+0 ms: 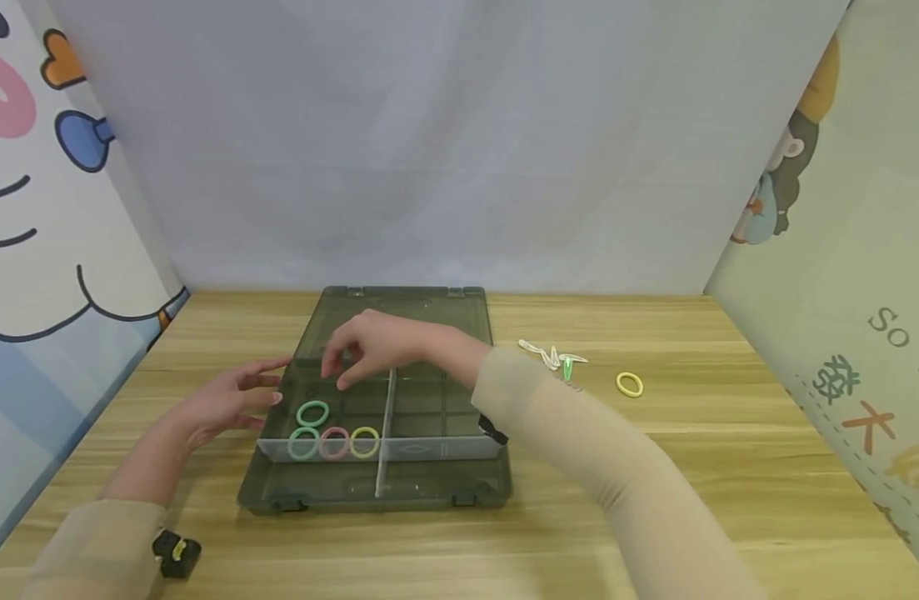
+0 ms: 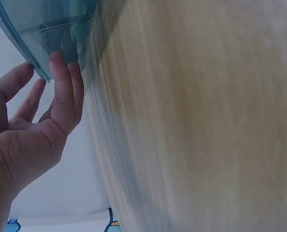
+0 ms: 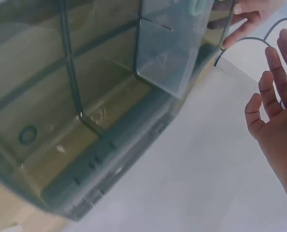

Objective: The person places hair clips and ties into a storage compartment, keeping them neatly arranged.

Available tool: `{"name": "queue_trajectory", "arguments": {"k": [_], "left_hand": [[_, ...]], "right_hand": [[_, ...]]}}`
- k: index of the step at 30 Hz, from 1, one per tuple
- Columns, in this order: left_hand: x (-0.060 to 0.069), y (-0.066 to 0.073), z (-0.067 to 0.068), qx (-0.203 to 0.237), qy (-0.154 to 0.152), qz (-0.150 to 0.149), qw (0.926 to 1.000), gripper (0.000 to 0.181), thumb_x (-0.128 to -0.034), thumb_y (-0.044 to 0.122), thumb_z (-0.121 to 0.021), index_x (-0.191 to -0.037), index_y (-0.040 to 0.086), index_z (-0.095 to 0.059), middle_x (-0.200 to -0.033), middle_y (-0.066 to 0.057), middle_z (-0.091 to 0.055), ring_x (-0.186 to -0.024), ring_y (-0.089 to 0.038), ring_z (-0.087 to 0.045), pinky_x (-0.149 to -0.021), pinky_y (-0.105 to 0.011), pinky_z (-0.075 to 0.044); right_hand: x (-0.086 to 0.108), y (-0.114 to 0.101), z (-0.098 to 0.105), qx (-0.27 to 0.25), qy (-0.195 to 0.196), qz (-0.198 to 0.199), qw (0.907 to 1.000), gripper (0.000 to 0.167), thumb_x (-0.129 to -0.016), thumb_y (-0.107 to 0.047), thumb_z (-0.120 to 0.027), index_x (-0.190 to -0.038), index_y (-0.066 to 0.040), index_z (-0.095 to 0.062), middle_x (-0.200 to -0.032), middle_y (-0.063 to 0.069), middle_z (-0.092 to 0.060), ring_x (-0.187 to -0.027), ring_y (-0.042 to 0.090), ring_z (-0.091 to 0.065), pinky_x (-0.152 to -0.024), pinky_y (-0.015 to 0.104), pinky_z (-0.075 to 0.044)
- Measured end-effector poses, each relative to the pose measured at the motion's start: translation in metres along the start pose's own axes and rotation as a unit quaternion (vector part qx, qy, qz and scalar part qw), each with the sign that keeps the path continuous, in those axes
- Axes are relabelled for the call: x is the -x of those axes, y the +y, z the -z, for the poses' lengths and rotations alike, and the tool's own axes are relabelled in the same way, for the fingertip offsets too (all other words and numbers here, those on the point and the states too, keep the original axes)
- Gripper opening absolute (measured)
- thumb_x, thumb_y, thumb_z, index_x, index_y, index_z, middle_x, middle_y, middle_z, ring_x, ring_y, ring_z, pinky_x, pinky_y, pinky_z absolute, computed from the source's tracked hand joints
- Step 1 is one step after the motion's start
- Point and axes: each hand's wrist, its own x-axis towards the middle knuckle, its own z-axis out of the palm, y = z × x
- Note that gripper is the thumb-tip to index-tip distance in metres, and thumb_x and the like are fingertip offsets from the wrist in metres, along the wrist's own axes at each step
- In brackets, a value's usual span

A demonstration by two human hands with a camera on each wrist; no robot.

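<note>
A translucent dark grey divider box (image 1: 429,477) stands on the table. Several ring-shaped bands lie in its left side: a green band (image 1: 312,402), another green one, a pink band (image 1: 335,430) and a yellow band (image 1: 365,430). Over that compartment hovers my right hand (image 1: 377,340), fingers loosely bent; in the right wrist view no object shows between them. My left hand (image 1: 222,402) is at the box's left wall. In the left wrist view its fingertips (image 2: 60,65) touch the wall's outside and the thumb (image 2: 20,79) meets the rim.
Several white hair clips (image 1: 537,350) and a green clip (image 1: 567,368) lie right of the box, partly behind my right sleeve. Farther right is a yellow ring band (image 1: 630,395) on the wooden table (image 1: 699,467). A pale curtain (image 1: 459,167) hangs behind.
</note>
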Motion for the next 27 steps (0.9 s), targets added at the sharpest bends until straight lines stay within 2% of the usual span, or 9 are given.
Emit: {"name": "queue_trajectory", "arguments": {"k": [5,10,17,25,27], "left_hand": [[0.001,-0.001,0.001,0.000,0.002,-0.001,1.0000,0.070,-0.0967,0.017,-0.054,-0.153,0.010,-0.012,-0.150,-0.033,-0.013,-0.130,-0.050,-0.031,-0.085,-0.045,-0.051],[0.002,-0.001,0.000,-0.003,0.000,-0.002,1.0000,0.071,-0.0967,0.018,-0.054,-0.153,0.011,-0.012,-0.150,-0.032,-0.013,-0.130,-0.050,-0.030,-0.086,-0.044,-0.051],[0.001,-0.001,0.000,-0.003,-0.001,-0.001,1.0000,0.073,-0.0961,0.020,-0.055,-0.153,0.010,-0.011,-0.150,-0.032,-0.013,-0.130,-0.050,-0.031,-0.085,-0.043,-0.051],[-0.001,-0.005,0.001,-0.005,-0.005,-0.005,1.0000,0.072,-0.0966,0.020,-0.055,-0.153,0.011,-0.011,-0.151,-0.031,-0.013,-0.130,-0.049,-0.030,-0.086,-0.043,-0.051],[-0.001,-0.005,0.001,-0.005,-0.005,-0.007,1.0000,0.072,-0.0966,0.019,-0.054,-0.153,0.011,-0.011,-0.151,-0.031,-0.013,-0.130,-0.050,-0.029,-0.086,-0.044,-0.050]], "right_hand": [[0.014,-0.006,0.012,0.017,0.005,-0.001,0.9998,0.021,-0.088,-0.024,-0.068,-0.109,-0.018,-0.068,-0.105,-0.003,-0.066,-0.069,0.011,-0.051,-0.066,0.020,-0.041],[0.028,-0.010,0.023,0.049,0.012,-0.003,0.9987,0.020,-0.087,-0.026,-0.069,-0.106,-0.020,-0.068,-0.101,-0.010,-0.065,-0.076,0.004,-0.053,-0.069,0.018,-0.043],[0.051,-0.017,0.036,0.091,0.029,0.026,0.9951,0.019,-0.086,-0.024,-0.071,-0.103,-0.016,-0.070,-0.100,-0.005,-0.068,-0.088,0.010,-0.057,-0.076,0.021,-0.043],[0.082,-0.016,0.047,0.111,0.044,0.048,0.9917,0.018,-0.084,-0.023,-0.073,-0.100,-0.014,-0.072,-0.096,-0.004,-0.069,-0.083,0.009,-0.054,-0.078,0.028,-0.046],[0.090,-0.017,0.049,0.114,0.052,0.055,0.9906,0.017,-0.083,-0.021,-0.074,-0.098,-0.013,-0.072,-0.094,-0.005,-0.069,-0.082,0.009,-0.054,-0.077,0.027,-0.046]]}}
